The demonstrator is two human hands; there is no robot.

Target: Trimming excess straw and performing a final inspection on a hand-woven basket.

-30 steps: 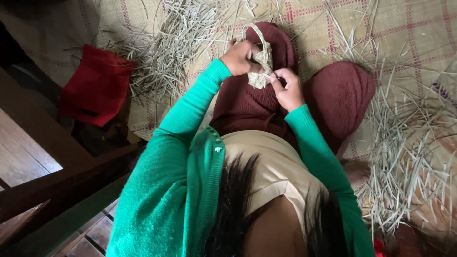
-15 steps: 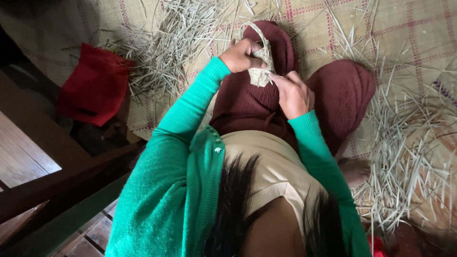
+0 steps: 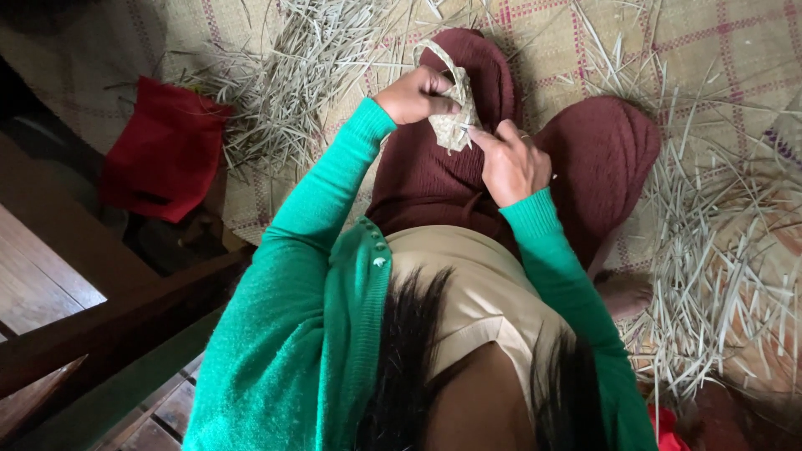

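Now the right hand (image 3: 511,163) has dropped slightly from half a second ago, fingertips pinching the lower edge of the small woven basket (image 3: 454,113); the left hand (image 3: 415,93) grips its side, upper middle of the frame. Pale plaited strips form a looped handle. Loose straw (image 3: 718,250) litters the checked mat (image 3: 710,50). Hair hides the lap.

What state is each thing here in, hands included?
Small woven basket: held up over the lap, handle loop upward.
Left hand: closed on the basket.
Right hand: fingertips touching the basket's lower side.
Loose straw: scattered over the mat.
Red cloth: crumpled on the floor.
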